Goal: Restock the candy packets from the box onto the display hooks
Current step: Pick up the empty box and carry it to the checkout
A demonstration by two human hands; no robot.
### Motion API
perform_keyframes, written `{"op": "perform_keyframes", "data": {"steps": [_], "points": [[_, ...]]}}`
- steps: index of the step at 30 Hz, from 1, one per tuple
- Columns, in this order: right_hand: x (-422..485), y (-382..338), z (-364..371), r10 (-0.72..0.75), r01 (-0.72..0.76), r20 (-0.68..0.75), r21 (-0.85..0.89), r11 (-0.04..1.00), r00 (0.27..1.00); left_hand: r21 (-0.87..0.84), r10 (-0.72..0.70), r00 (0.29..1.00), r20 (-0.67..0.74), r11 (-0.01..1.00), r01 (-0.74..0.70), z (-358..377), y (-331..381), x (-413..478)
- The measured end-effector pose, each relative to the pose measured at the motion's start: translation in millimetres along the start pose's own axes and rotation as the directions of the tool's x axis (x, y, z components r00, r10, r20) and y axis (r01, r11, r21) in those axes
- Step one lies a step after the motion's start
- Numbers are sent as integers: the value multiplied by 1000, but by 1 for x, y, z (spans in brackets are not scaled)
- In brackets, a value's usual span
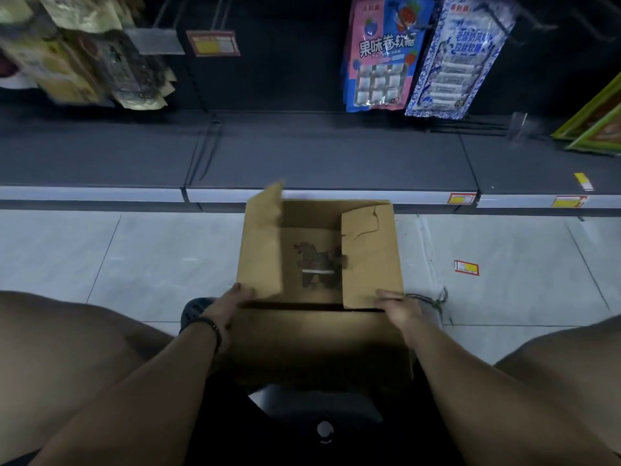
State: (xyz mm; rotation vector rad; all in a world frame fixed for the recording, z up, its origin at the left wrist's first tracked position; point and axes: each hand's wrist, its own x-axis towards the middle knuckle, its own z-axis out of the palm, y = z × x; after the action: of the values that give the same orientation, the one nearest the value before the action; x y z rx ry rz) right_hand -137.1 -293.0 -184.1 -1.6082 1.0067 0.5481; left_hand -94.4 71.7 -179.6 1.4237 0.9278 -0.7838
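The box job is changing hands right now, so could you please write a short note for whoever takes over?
Left hand: on the box's left flap, at its near corner.
Right hand: on the right flap, at its near corner.
The box sits on the floor in front of the shelf, flaps partly open. A packet with a dark print lies inside.
Two packets hang top right: pink-blue and blue-white. The hooks at centre are bare.
Done: nothing that shows from this box.
Left: open the flaps, take the packets out, hang them.
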Motion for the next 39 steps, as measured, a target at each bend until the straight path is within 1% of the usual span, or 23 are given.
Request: {"op": "perform_keyframes", "data": {"steps": [2,4,6,7,9,10,11,12,13,14,15,17,18,19,21,23,24,26,27,30,33,36,39], "points": [[5,2,-4,25,-26,-8,-105,994,1000,211,66,998,-22,976,-60,0,2,3],[16,0,-17,66,-71,-48,-134,988,997,421,172,982,-77,898,-125,-7,5,19],[18,-14,-36,122,-125,-62,-41,991,991,508,164,980,-111,857,-85,-11,23,9],[13,-23,-44,143,-138,-65,67,988,988,442,93,990,-108,897,-36,-14,32,9],[6,-31,-59,200,-169,-50,363,916,978,87,-91,996,21,992,88,-20,48,3],[2,-32,-63,225,-177,-37,501,847,974,-56,-138,988,66,988,142,-23,53,-3],[8,-27,-66,238,-181,-25,575,798,971,-147,-161,980,115,973,177,-24,54,-4],[10,-24,-64,251,-193,-6,619,761,968,-181,-169,977,132,965,191,-23,54,-7],[15,-21,-58,271,-219,5,600,769,963,-198,-159,978,132,963,184,-20,54,-7],[18,-18,-50,272,-225,-17,515,827,962,-210,-142,984,105,964,162,-15,53,-5],[19,-18,-42,240,-202,-67,350,914,969,-192,-109,992,70,974,121,-7,50,-4],[22,-19,-29,94,-99,-167,-21,995,982,44,5,997,-78,999,-2,7,40,5],[23,-20,-24,33,-56,-186,-124,991,982,198,92,985,-145,978,-62,11,35,10],[26,-21,-22,3,-37,-199,-164,986,980,333,182,964,-195,936,-110,13,31,17],[39,-22,-24,-19,-32,-234,-214,976,972,470,257,936,-242,875,-119,9,33,27],[51,-28,-34,-28,-31,-225,-251,968,974,498,253,942,-222,860,-114,6,45,37],[56,-32,-40,-36,-12,-213,-218,976,976,491,244,951,-191,863,-123,5,53,40],[66,-44,-51,-22,6,-157,-107,994,987,481,218,967,-129,867,-131,7,77,44],[71,-50,-56,-28,16,-122,-100,995,992,483,207,972,-111,866,-130,8,87,47],[81,-73,-70,-11,5,-28,-204,979,1000,493,130,990,-53,865,-88,6,115,53],[92,-93,-76,88,-72,76,-185,980,993,532,13,1000,-4,847,-9,6,132,62],[105,-106,-75,124,-92,93,-290,953,988,516,-37,999,-15,856,39,8,142,77],[118,-111,-76,120,-89,83,-310,946,989,541,-56,997,-44,838,71,10,148,86]]}}
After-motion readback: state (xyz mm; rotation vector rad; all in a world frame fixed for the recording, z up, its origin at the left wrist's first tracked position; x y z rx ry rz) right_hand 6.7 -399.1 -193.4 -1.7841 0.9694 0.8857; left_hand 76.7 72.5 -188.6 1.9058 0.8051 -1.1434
